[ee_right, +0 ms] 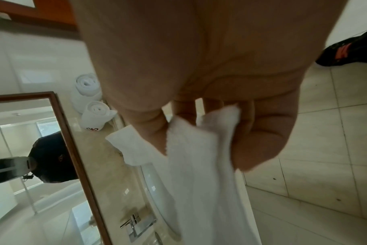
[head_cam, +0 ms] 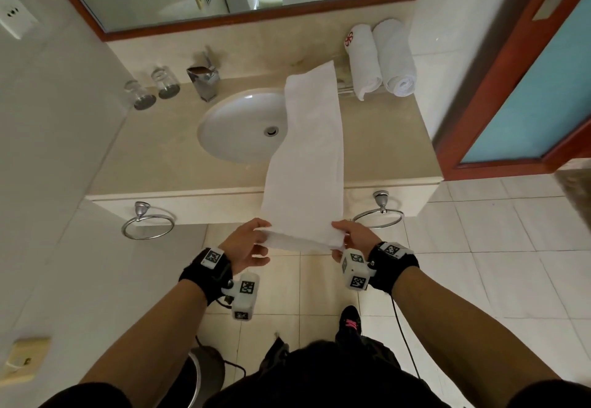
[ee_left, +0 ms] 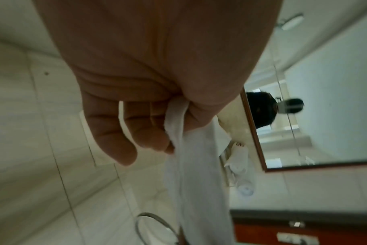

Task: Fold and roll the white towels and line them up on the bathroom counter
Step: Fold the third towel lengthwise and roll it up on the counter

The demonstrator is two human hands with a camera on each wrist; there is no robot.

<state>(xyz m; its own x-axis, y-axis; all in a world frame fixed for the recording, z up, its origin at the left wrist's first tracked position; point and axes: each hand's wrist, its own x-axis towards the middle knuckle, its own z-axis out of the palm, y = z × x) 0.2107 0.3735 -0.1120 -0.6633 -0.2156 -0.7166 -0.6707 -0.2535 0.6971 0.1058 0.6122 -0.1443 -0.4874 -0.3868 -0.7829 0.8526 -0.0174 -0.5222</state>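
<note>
A long white towel (head_cam: pixel 310 151), folded into a narrow strip, lies stretched from the back of the beige counter (head_cam: pixel 383 139) across the sink's right edge and out past the counter's front. My left hand (head_cam: pixel 252 244) pinches its near left corner (ee_left: pixel 178 126) between thumb and fingers. My right hand (head_cam: pixel 345 238) grips the near right corner (ee_right: pixel 199 140). The near end is held in the air below the counter's front edge. Two rolled white towels (head_cam: pixel 380 59) lie side by side at the counter's back right, one with a red emblem.
A round white sink (head_cam: pixel 236 126) sits mid-counter with a chrome tap (head_cam: pixel 204 78) behind it. Two upturned glasses (head_cam: pixel 153 87) stand at the back left. Towel rings (head_cam: pixel 147 222) hang under the counter front. A wood-framed mirror (head_cam: pixel 224 20) is above, a door (head_cam: pixel 527 87) at right.
</note>
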